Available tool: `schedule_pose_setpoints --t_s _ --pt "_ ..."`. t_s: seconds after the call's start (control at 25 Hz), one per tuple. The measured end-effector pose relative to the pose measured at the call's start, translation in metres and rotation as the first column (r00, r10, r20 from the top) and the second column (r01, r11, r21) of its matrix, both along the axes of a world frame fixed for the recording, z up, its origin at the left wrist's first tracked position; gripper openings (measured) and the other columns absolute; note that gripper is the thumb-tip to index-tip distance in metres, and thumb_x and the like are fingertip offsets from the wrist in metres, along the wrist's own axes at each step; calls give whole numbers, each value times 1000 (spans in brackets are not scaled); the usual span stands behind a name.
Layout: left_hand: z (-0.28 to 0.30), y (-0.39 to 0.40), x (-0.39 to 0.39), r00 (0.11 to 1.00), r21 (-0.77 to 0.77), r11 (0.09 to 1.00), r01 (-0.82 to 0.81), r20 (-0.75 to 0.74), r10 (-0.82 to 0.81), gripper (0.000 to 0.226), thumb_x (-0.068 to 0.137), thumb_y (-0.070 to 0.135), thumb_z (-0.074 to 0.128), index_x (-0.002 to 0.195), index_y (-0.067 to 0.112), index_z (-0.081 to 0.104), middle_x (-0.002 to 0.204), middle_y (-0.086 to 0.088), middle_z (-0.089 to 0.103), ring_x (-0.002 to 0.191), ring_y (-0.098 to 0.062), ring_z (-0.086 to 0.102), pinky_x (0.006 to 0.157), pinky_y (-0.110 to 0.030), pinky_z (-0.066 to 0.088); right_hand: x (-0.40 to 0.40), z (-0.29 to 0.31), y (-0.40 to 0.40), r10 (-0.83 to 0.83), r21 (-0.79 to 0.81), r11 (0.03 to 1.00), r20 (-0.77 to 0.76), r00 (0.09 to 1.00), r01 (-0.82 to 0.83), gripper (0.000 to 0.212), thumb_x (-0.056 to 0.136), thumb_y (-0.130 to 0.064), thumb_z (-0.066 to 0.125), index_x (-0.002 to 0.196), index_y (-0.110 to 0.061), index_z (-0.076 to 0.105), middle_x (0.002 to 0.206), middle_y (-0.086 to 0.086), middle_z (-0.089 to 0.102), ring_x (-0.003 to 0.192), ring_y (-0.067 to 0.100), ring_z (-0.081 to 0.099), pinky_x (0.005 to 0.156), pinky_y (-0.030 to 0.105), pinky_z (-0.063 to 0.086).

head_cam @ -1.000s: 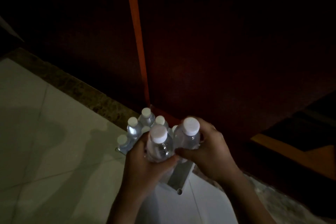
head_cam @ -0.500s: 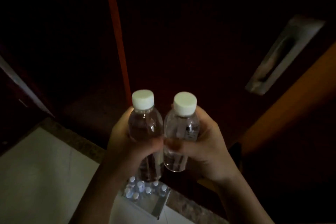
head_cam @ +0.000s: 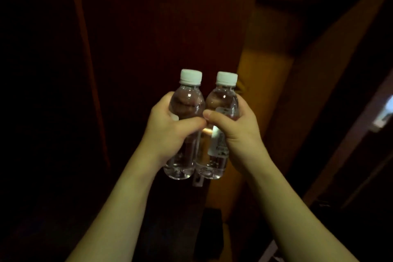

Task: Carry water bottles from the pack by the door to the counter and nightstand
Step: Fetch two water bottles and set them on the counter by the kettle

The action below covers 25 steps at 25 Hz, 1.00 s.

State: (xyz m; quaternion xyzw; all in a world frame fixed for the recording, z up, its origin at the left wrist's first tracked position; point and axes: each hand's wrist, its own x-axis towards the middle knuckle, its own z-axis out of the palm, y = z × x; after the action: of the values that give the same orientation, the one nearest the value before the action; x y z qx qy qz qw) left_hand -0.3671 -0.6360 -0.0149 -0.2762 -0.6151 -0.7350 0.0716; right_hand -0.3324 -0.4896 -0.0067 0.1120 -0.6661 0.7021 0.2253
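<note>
Two clear water bottles with white caps stand upright side by side in front of me, touching each other. My left hand [head_cam: 168,132] grips the left bottle [head_cam: 187,102] around its middle. My right hand [head_cam: 236,132] grips the right bottle [head_cam: 223,100], which has a white label, the same way. My thumbs meet between the bottles. The pack of bottles is out of view.
A dark red-brown door [head_cam: 159,27] fills the view straight ahead. An orange-lit wooden frame [head_cam: 263,83] runs down to the right of the bottles. A small bright metal fitting [head_cam: 385,112] shows at the right edge. The surroundings are very dark.
Both hands lifted a bottle each out of the pack on the floor and rose with them. The view tilted up, so the floor and the pack dropped out of sight.
</note>
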Motion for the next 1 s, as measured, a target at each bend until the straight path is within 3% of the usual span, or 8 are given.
schedule_pose_setpoints --t_s 0.2,0.32,0.44,0.56,0.68,0.8,0.88,1.0 --pt "34 111 40 965 4 966 258 -39 -257 36 61 5 75 95 9 63 78 0 71 71 -13 70 60 -24 54 71 29 97 -238 -10 971 -72 969 238 35 74 1 76 105 -9 63 89 4 72 82 16 72 72 27 58" --pt "43 212 86 907 -6 907 420 -29 -420 41 61 6 75 100 6 64 82 -2 73 76 -17 72 63 -28 57 140 35 183 -437 -42 899 -99 894 435 32 68 -3 76 96 -13 65 84 4 71 77 16 70 70 27 56" --pt "46 318 149 832 -35 831 555 4 -555 36 65 3 80 96 16 67 82 -2 73 75 -20 73 60 -33 59 224 37 270 -599 -112 800 -86 796 590 28 72 6 74 91 -12 64 80 7 67 71 16 66 64 28 57" --pt "43 419 219 740 -26 740 672 46 -671 33 73 -3 77 86 26 68 81 -4 71 74 -25 71 57 -33 58 317 33 354 -765 -146 642 -56 642 752 31 63 -8 78 89 -19 67 81 8 67 76 25 65 74 45 58" --pt "34 503 283 647 -9 648 762 57 -760 34 71 2 79 94 23 67 82 -1 72 79 -28 71 58 -31 56 398 26 421 -856 -161 514 -26 517 843 30 60 -13 78 85 -27 70 90 18 70 87 38 70 85 60 57" --pt "29 570 330 567 -5 568 823 74 -820 35 67 9 80 94 29 69 83 -1 74 79 -26 73 59 -29 57 452 19 477 -888 -180 454 -14 459 873 32 64 -9 76 93 -20 69 104 27 69 99 46 69 77 55 61" --pt "24 614 351 528 -16 529 849 87 -845 37 65 12 79 96 29 69 87 -2 75 80 -24 74 60 -29 58 473 11 516 -905 -190 419 -9 425 888 38 67 -7 73 104 -13 65 107 27 68 98 45 70 71 47 62" --pt "11 685 368 491 -26 491 871 94 -866 46 61 17 77 105 23 67 91 1 76 83 -19 74 65 -31 59 491 -2 576 -915 -187 395 5 403 899 41 73 -6 71 112 -8 60 108 26 68 95 41 72 71 45 61"
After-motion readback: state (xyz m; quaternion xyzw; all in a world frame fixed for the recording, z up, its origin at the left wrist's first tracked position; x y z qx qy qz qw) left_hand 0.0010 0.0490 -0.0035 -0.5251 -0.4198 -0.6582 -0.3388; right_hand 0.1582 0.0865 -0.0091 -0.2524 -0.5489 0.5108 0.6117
